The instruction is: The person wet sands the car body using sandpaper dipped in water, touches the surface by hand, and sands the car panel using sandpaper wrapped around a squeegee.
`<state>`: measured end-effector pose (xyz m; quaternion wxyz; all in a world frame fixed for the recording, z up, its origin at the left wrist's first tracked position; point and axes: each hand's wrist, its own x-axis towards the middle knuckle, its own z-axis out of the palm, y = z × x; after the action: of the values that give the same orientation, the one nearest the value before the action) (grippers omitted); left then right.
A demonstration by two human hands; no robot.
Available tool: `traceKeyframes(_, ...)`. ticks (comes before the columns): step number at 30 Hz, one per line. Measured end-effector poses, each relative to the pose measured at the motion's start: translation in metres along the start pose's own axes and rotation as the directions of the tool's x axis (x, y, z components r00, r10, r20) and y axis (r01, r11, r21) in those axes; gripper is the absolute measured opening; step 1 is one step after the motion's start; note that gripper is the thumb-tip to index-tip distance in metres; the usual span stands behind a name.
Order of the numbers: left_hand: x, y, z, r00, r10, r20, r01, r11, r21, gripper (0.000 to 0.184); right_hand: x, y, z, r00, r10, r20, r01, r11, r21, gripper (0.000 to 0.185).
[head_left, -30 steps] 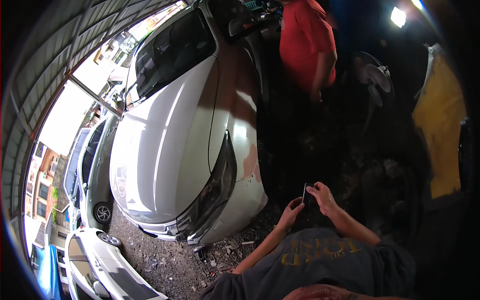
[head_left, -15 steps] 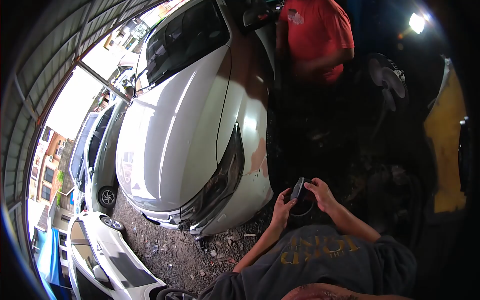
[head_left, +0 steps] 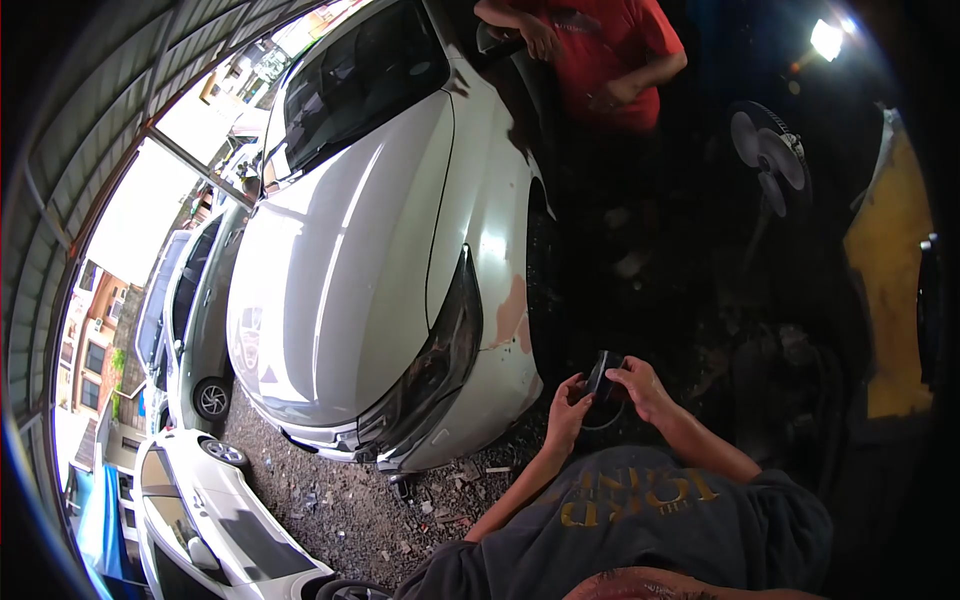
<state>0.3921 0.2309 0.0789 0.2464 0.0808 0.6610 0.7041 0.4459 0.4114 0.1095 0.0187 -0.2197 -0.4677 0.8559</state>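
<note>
My left hand [head_left: 568, 412] and my right hand [head_left: 643, 388] hold a small dark device [head_left: 602, 372] between them, in front of my chest. Fingers of both hands are closed on its sides. A thin cable [head_left: 606, 424] loops below the device. Just beyond my hands, to the left, is the front corner of a white car [head_left: 345, 270], with its headlight [head_left: 430, 365] and a pinkish bare patch [head_left: 512, 318] on the fender.
A person in a red shirt [head_left: 610, 60] stands beside the white car. A fan [head_left: 768, 150] and a yellow panel [head_left: 890, 290] are at the right. More parked cars [head_left: 212, 500] stand at the left, on gravel ground [head_left: 310, 500].
The device has turned so its broader face shows. The person in red has shifted, with one arm now out toward the car, and the shadow on its fender has shrunk.
</note>
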Motion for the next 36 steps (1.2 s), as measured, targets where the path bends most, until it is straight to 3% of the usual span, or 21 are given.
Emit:
traceKeyframes(2,-0.003,0.002,0.004,0.986,0.155,-0.065,-0.126,0.939,0.320,0.045,-0.001,0.001,-0.001,0.999,-0.024,-0.026,0.023,1.000,-0.022,0.015)
traceKeyframes(5,-0.009,0.018,0.004,0.920,0.391,0.008,-0.336,0.781,0.527,0.036,0.003,0.007,-0.005,0.997,-0.059,-0.044,0.057,0.997,-0.050,0.014)
traceKeyframes(7,-0.008,0.019,0.003,0.935,0.354,-0.033,-0.300,0.835,0.462,0.035,0.003,0.009,-0.006,0.998,-0.051,-0.045,0.051,0.999,-0.005,0.014)
traceKeyframes(11,-0.026,0.038,0.009,0.955,0.296,-0.003,-0.257,0.835,0.486,0.033,-0.006,0.005,-0.002,0.986,-0.137,-0.095,0.113,0.968,-0.223,0.014)
traceKeyframes(14,-0.036,0.047,0.017,0.892,0.424,0.157,-0.417,0.636,0.649,0.034,-0.008,0.018,-0.001,0.971,-0.220,-0.088,0.161,0.884,-0.438,0.014)
traceKeyframes(16,-0.037,0.042,0.021,0.897,0.415,0.153,-0.410,0.649,0.641,0.035,-0.006,0.037,-0.002,0.965,-0.262,-0.032,0.216,0.855,-0.472,0.016)
traceKeyframes(20,-0.035,0.024,0.011,0.870,0.470,0.147,-0.439,0.604,0.665,0.039,-0.023,0.021,0.017,0.979,-0.195,0.060,0.201,0.874,-0.442,0.022)
traceKeyframes(22,-0.029,0.009,0.005,0.969,0.242,-0.040,-0.225,0.943,0.246,0.041,-0.029,0.003,0.015,0.981,-0.137,0.139,0.190,0.839,-0.510,0.023)
traceKeyframes(23,-0.026,0.002,0.001,0.993,0.086,-0.080,-0.087,0.996,-0.007,0.043,-0.030,-0.003,0.014,0.979,-0.105,0.172,0.183,0.821,-0.541,0.024)
traceKeyframes(24,-0.026,-0.001,-0.002,0.985,0.153,-0.081,-0.139,0.977,0.160,0.045,-0.029,-0.003,0.013,0.963,-0.207,0.172,0.266,0.833,-0.485,0.022)
traceKeyframes(26,-0.026,-0.009,-0.010,0.959,0.280,-0.046,-0.226,0.852,0.472,0.049,-0.026,-0.018,0.008,0.953,-0.250,0.171,0.293,0.904,-0.310,0.021)
traceKeyframes(28,-0.027,-0.018,-0.012,0.988,0.143,-0.055,-0.121,0.950,0.288,0.052,-0.032,-0.054,0.005,0.973,-0.142,0.180,0.185,0.951,-0.249,0.023)
traceKeyframes(30,-0.033,0.009,-0.008,0.999,0.026,-0.029,-0.022,0.990,0.138,0.053,-0.037,-0.089,-0.016,0.964,0.008,0.265,0.004,0.999,-0.046,0.018)
traceKeyframes(32,-0.034,0.019,-0.008,0.998,-0.063,-0.022,0.063,0.998,0.000,0.053,-0.016,-0.091,-0.064,0.913,-0.146,0.382,0.064,0.974,0.219,0.027)
traceKeyframes(33,-0.034,0.024,-0.006,0.996,-0.086,-0.029,0.083,0.993,-0.084,0.051,-0.013,-0.093,-0.072,0.963,-0.169,0.210,0.087,0.932,0.353,0.039)
traceKeyframes(34,-0.035,0.028,-0.004,0.993,-0.110,-0.034,0.103,0.980,-0.168,0.050,-0.001,-0.080,-0.096,0.978,-0.205,-0.032,0.207,0.968,0.139,0.050)
traceKeyframes(36,-0.034,0.034,-0.005,0.993,-0.112,-0.039,0.099,0.962,-0.256,0.047,0.003,-0.066,-0.128,0.926,-0.159,-0.342,0.056,0.955,-0.291,0.054)
